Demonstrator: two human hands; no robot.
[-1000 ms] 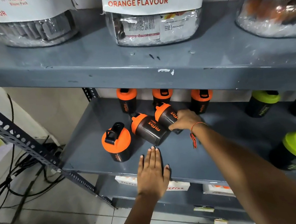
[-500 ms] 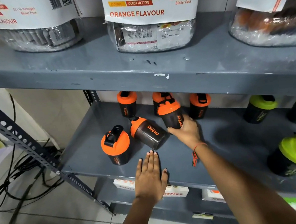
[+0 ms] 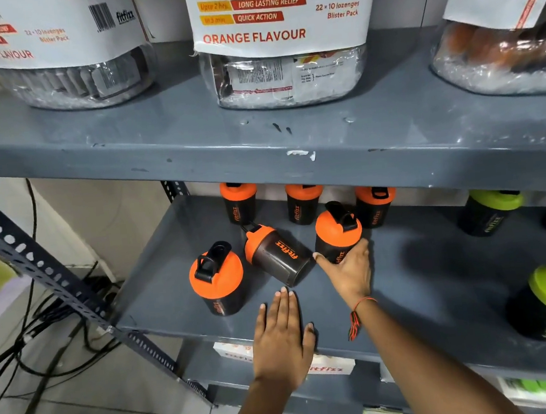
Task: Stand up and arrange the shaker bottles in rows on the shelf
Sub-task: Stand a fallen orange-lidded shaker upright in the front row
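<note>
Head camera looks steeply down – close – onto the grey shelf (image 3: pixel 403 261).

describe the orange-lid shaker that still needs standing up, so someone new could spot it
Start at the grey middle shelf, below the lozenge jars. At its left end is a cluster of black fitfizz shakers with orange lids. The one to pick, the tipped shaker, lies between the front-left upright shaker and the shaker under the right hand; it alone is on its side, lid pointing back-left.
</note>
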